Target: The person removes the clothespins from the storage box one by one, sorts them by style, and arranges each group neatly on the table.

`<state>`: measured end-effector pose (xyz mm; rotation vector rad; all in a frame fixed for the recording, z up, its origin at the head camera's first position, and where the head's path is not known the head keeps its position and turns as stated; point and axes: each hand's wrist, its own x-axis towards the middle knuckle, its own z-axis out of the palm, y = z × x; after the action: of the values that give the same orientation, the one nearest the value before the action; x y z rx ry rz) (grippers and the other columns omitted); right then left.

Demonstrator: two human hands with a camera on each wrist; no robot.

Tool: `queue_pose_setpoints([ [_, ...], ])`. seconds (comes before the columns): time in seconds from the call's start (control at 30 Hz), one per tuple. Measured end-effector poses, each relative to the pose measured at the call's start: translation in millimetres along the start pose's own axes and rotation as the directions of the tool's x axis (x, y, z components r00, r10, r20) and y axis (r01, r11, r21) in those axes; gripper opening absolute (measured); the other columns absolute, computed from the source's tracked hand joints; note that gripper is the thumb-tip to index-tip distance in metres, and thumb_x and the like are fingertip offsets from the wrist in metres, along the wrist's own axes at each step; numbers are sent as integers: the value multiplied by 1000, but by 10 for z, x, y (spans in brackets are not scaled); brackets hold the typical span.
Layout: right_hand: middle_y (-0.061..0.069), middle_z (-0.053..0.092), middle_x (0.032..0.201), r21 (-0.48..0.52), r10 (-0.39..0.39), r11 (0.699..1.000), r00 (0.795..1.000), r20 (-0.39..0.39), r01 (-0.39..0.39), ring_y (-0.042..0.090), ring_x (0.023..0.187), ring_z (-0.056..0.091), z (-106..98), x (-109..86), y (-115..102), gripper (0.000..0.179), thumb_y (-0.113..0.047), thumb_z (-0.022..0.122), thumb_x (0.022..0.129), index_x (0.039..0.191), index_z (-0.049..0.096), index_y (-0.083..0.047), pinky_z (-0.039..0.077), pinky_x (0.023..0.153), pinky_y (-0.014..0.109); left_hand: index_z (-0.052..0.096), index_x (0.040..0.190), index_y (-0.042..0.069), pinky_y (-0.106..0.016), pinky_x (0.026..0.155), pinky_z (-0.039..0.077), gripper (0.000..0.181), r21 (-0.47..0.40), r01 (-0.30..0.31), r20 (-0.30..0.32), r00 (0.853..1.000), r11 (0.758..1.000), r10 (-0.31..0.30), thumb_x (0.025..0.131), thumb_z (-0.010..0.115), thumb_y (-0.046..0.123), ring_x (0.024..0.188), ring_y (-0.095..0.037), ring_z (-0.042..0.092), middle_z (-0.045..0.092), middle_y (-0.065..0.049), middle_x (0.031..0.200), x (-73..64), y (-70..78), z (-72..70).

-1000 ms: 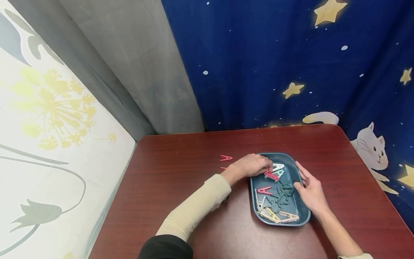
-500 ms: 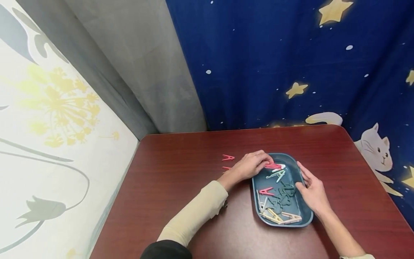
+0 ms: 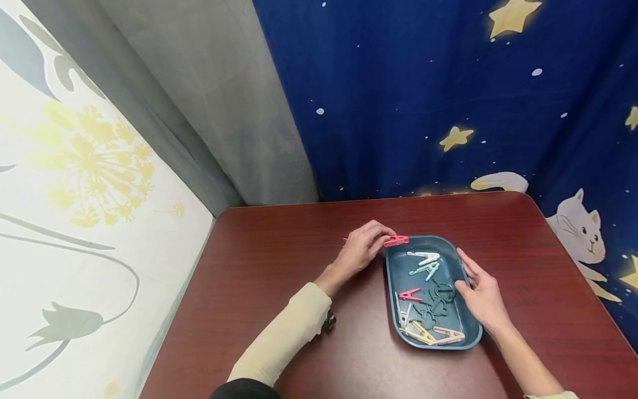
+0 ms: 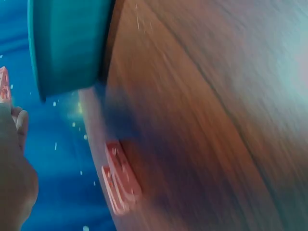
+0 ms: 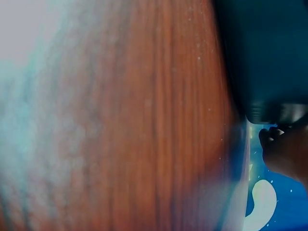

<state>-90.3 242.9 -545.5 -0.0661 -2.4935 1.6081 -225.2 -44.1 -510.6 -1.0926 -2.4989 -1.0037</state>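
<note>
My left hand [image 3: 365,245] pinches a red clothespin [image 3: 397,240] at the far left corner of a blue tray [image 3: 390,293]. The same clothespin [image 4: 4,85] shows at the left edge of the left wrist view. My right hand [image 3: 482,292] grips the tray's right side, thumb over the rim. Inside the tray lie a white clothespin [image 3: 425,257], a pale green one [image 3: 427,270] and a red one [image 3: 410,294]. Several white, yellow and cream clothespins lie at its near end. On the table, another red clothespin [image 4: 122,178] lies left of the tray, mostly hidden behind my left hand in the head view.
Dark green curled pieces [image 3: 438,305] lie in the middle of the tray. The reddish-brown wooden table [image 3: 279,249] meets a blue star-patterned curtain [image 3: 389,111] at the back and a white printed wall covering [image 3: 119,238] on the left.
My left hand has lifted a red clothespin from inside the tray and moved left with it to the far left rim. The right hand keeps its grip on the tray.
</note>
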Motion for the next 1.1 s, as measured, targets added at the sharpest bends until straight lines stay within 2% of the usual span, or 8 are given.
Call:
queue_pose_setpoints([
  [0.2,27,51,151,-13,17,1000,1000,-5,-17,21,132,56,-9,-12,-1,73,9,62,97,164,40,-11,42,84,4,76,121,20,-22,91,53,17,15,16,-36,999,1000,-15,105,69,20,101,-7,63,69,6,114,-172,-124,-189],
  [0.4,27,52,150,-6,-1,1000,1000,-17,0,6,127,55,-7,-2,27,73,11,63,96,163,42,-9,41,86,3,76,117,17,-28,91,56,14,19,36,-59,998,999,-34,103,72,16,99,-11,66,70,4,112,-359,-198,-341],
  [0.6,26,51,151,9,0,1000,1000,-18,0,-3,125,53,-4,4,39,72,12,62,97,163,41,-7,41,87,2,77,116,18,-32,79,59,15,-7,129,-61,990,992,-130,102,73,13,84,-9,65,78,2,106,-531,-220,-456],
  [0.73,27,51,151,11,3,1000,1000,-18,-3,-4,124,53,0,2,34,72,11,62,97,163,41,-7,42,86,3,79,119,19,-27,76,59,20,-45,175,-61,982,983,-178,101,75,12,82,-8,68,80,2,110,-648,-232,-499],
  [0.83,26,51,151,6,3,1000,1000,-16,-3,-5,123,53,4,3,31,72,11,63,97,163,41,-8,42,86,3,81,119,19,-21,75,56,21,-42,172,-82,981,984,-175,100,76,12,81,-6,67,80,4,112,-748,-249,-510],
  [0.9,26,51,151,3,4,1000,1000,-14,-4,-4,124,53,7,7,33,72,10,63,97,163,41,-8,42,86,2,81,117,21,-19,69,51,20,-31,165,-101,981,986,-167,100,76,12,77,-6,64,80,5,110,-820,-258,-509],
  [1.0,26,51,151,-3,6,1000,1000,-14,-6,-2,125,53,8,15,35,72,10,63,97,163,41,-8,41,87,2,81,115,22,-22,61,46,18,-31,156,-121,980,987,-158,100,76,14,71,-7,58,80,7,103,-930,-270,-495],
  [1.1,26,51,151,-5,7,1000,1000,-15,-7,-2,125,52,8,22,38,72,10,63,97,163,41,-9,41,87,2,82,113,23,-28,62,53,15,-54,151,-130,979,987,-157,100,76,16,75,-4,63,80,8,102,-1029,-281,-472],
])
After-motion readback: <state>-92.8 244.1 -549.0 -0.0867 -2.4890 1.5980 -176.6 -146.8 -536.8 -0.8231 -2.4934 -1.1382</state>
